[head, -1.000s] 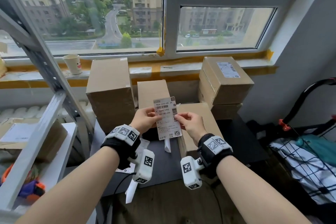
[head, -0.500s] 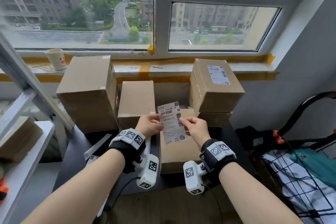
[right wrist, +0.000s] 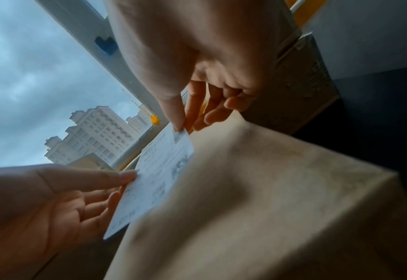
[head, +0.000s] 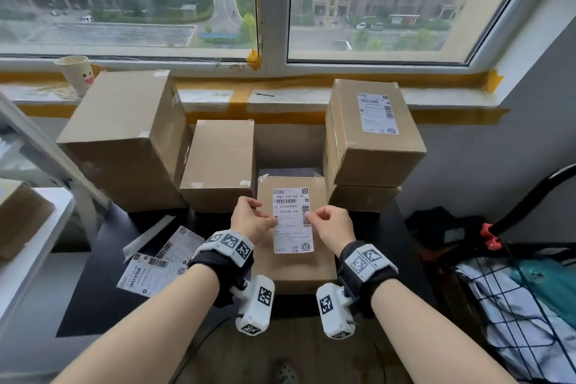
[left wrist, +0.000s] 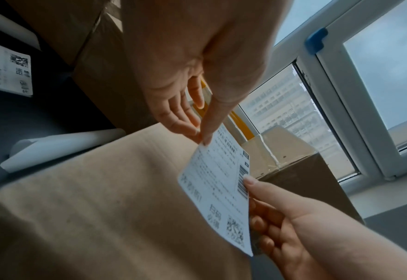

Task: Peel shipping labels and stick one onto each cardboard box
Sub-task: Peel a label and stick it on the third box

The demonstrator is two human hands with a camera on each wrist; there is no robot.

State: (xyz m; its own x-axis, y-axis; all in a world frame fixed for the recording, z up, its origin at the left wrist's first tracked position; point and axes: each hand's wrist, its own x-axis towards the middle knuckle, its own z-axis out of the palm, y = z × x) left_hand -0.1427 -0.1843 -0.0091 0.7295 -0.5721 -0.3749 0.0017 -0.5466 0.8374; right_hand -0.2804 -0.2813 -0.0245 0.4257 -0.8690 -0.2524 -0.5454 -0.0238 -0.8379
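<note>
A white shipping label (head: 292,220) hangs just above the top of a low cardboard box (head: 294,268) on the black table. My left hand (head: 249,221) pinches the label's left edge and my right hand (head: 330,224) pinches its right edge. The left wrist view shows the label (left wrist: 221,189) tilted over the box (left wrist: 102,199), with my left hand's fingertips (left wrist: 203,136) pinching its edge. In the right wrist view the label (right wrist: 154,176) shows the same tilt over the box (right wrist: 257,199). Whether the label touches the box I cannot tell. A box at the right (head: 371,134) carries a label (head: 377,114).
Two unlabelled boxes (head: 124,137) (head: 218,162) stand behind at the left, another box (head: 361,198) sits under the labelled one. Loose label sheets (head: 159,265) lie on the table's left part. A paper cup (head: 76,73) stands on the sill. A rack (head: 37,221) flanks the left, a cart (head: 523,290) the right.
Both hands have carried the label down and forward, from chest height in front of the boxes to just over the low box's top. My head has turned right.
</note>
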